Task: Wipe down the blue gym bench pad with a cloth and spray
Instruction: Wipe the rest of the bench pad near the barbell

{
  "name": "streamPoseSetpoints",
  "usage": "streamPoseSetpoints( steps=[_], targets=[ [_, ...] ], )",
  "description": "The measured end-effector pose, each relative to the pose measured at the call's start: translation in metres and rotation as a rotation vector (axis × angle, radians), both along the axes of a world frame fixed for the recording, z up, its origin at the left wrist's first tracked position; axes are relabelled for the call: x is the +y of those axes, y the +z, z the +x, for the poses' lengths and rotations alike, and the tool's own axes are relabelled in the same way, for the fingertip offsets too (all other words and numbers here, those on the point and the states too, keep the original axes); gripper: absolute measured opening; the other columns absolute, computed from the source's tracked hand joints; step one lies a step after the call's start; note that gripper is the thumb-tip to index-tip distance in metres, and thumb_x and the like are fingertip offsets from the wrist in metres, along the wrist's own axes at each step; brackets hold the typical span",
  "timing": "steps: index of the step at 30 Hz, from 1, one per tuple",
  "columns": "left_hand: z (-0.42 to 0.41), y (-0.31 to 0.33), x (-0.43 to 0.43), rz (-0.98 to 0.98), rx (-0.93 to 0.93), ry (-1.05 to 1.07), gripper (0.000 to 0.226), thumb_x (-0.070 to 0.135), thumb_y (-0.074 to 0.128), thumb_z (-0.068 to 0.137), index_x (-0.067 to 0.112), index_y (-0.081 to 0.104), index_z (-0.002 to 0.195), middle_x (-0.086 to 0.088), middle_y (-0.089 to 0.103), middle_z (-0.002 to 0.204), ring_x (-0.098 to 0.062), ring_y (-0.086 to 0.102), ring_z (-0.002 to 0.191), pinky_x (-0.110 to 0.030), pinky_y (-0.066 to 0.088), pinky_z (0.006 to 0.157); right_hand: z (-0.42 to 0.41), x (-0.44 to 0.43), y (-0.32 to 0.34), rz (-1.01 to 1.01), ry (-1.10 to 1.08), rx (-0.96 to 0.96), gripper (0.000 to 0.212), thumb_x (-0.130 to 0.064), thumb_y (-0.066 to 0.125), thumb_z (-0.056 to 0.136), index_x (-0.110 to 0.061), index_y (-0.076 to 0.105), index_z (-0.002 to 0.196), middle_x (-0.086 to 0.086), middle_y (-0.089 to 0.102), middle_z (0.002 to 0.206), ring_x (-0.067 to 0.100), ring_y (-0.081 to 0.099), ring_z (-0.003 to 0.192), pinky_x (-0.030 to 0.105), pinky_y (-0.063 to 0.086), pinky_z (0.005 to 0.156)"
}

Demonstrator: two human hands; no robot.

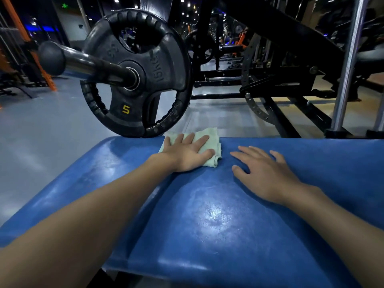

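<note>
Blue bench pad (pixel 207 215) fills the foreground, its surface glossy under the lights. Left hand (pixel 185 154) lies flat with fingers spread, pressing a pale green cloth (pixel 209 135) onto the pad's far edge. Right hand (pixel 264 173) rests palm down just beside it, fingers straight and apart, holding nothing. Beyond the pad's edge, a black weight plate (pixel 135 73) sits on a bar (pixel 87 64).

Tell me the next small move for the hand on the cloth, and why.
Probably draw the folded pale green cloth back toward you: the left hand presses it flat at the far edge of the glossy blue bench pad, and most of the pad lies nearer.
</note>
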State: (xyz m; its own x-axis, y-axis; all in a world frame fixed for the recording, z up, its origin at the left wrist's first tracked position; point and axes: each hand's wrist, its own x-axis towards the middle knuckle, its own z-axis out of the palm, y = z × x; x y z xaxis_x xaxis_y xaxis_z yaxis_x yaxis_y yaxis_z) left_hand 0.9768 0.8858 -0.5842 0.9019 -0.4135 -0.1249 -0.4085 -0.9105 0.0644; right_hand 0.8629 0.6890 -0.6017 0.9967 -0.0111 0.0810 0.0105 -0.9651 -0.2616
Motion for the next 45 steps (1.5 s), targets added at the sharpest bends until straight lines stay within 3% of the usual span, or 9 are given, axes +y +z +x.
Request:
streamPoseSetpoints(
  steps=[5, 9, 13, 17, 22, 31, 37, 40, 45],
  targets=[
    [-0.076, -0.002, 0.032, -0.002, -0.023, -0.085, 0.067, 0.075, 0.015, 0.092, 0.052, -0.002, 0.153, 0.005, -0.003, 0.167, -0.022, -0.009, 0.153, -0.056, -0.007, 0.119, -0.003, 0.003, 0.005, 0.004, -0.013, 0.016, 0.054, -0.053, 0.027, 0.1, -0.04, 0.028, 0.152, -0.017, 0.015, 0.163, 0.004, 0.007, 0.15, 0.046, 0.0, 0.122],
    [-0.156, 0.0, 0.07, 0.008, -0.078, -0.124, 0.081, 0.079, -0.005, 0.074, 0.052, -0.01, 0.151, 0.007, -0.007, 0.167, -0.02, -0.014, 0.152, -0.054, -0.006, 0.119, -0.006, 0.007, 0.011, -0.039, -0.021, 0.064, 0.054, -0.05, 0.027, 0.101, -0.038, 0.027, 0.153, -0.015, 0.015, 0.164, 0.007, 0.008, 0.15, 0.048, 0.001, 0.121],
    [-0.186, 0.0, 0.088, 0.032, -0.088, -0.109, 0.08, 0.079, -0.009, 0.071, 0.056, -0.017, 0.147, 0.011, -0.013, 0.165, -0.016, -0.017, 0.151, -0.051, -0.008, 0.119, 0.002, 0.015, 0.023, -0.07, -0.048, 0.059, 0.054, -0.047, 0.034, 0.101, -0.034, 0.029, 0.153, -0.011, 0.018, 0.163, 0.011, 0.008, 0.151, 0.054, 0.0, 0.12],
    [-0.157, -0.002, 0.083, 0.005, -0.084, -0.115, 0.079, 0.08, -0.004, 0.073, 0.056, -0.011, 0.148, 0.011, -0.005, 0.165, -0.018, -0.01, 0.152, -0.053, -0.003, 0.119, 0.014, 0.036, 0.021, 0.011, -0.017, 0.013, 0.053, -0.043, 0.03, 0.103, -0.034, 0.024, 0.155, -0.012, 0.016, 0.164, 0.009, 0.007, 0.151, 0.051, -0.002, 0.121],
    [-0.076, -0.003, 0.065, -0.014, -0.031, -0.022, 0.063, 0.073, 0.021, 0.093, 0.057, 0.001, 0.15, 0.01, -0.002, 0.166, -0.019, -0.006, 0.153, -0.056, -0.006, 0.119, 0.018, 0.038, 0.003, -0.015, -0.015, 0.058, 0.052, -0.044, 0.02, 0.104, -0.036, 0.023, 0.155, -0.012, 0.008, 0.166, 0.009, 0.001, 0.152, 0.051, -0.006, 0.12],
    [0.012, -0.001, 0.037, -0.015, -0.029, 0.062, 0.067, 0.075, 0.018, 0.091, 0.053, 0.006, 0.153, 0.006, 0.002, 0.167, -0.024, -0.004, 0.153, -0.06, -0.007, 0.117, 0.021, 0.038, 0.0, -0.015, -0.027, 0.016, 0.051, -0.046, 0.023, 0.102, -0.04, 0.026, 0.153, -0.015, 0.013, 0.164, 0.007, 0.004, 0.151, 0.049, -0.001, 0.12],
    [-0.066, -0.005, 0.071, -0.033, -0.051, -0.021, 0.066, 0.075, 0.017, 0.091, 0.053, 0.003, 0.152, 0.007, 0.002, 0.167, -0.021, -0.005, 0.153, -0.057, -0.007, 0.119, 0.016, 0.04, 0.005, -0.002, -0.034, 0.023, 0.051, -0.046, 0.025, 0.102, -0.039, 0.029, 0.152, -0.014, 0.016, 0.164, 0.008, 0.007, 0.151, 0.049, 0.0, 0.12],
    [-0.126, -0.005, 0.097, -0.007, -0.106, -0.075, 0.077, 0.079, 0.001, 0.079, 0.054, -0.002, 0.151, 0.009, 0.001, 0.166, -0.019, -0.005, 0.152, -0.055, -0.001, 0.119, 0.014, 0.041, 0.008, -0.003, -0.03, 0.045, 0.051, -0.044, 0.025, 0.102, -0.037, 0.029, 0.153, -0.013, 0.016, 0.164, 0.009, 0.008, 0.151, 0.05, 0.0, 0.121],
    [-0.185, -0.003, 0.125, -0.002, -0.069, -0.041, 0.073, 0.081, -0.005, 0.076, 0.062, -0.016, 0.145, 0.016, -0.013, 0.165, -0.014, -0.018, 0.151, -0.05, -0.011, 0.12, 0.018, 0.046, 0.02, -0.099, -0.017, 0.048, 0.048, -0.041, 0.029, 0.103, -0.031, 0.036, 0.15, -0.008, 0.021, 0.163, 0.012, 0.009, 0.151, 0.056, -0.002, 0.118]
  ],
)
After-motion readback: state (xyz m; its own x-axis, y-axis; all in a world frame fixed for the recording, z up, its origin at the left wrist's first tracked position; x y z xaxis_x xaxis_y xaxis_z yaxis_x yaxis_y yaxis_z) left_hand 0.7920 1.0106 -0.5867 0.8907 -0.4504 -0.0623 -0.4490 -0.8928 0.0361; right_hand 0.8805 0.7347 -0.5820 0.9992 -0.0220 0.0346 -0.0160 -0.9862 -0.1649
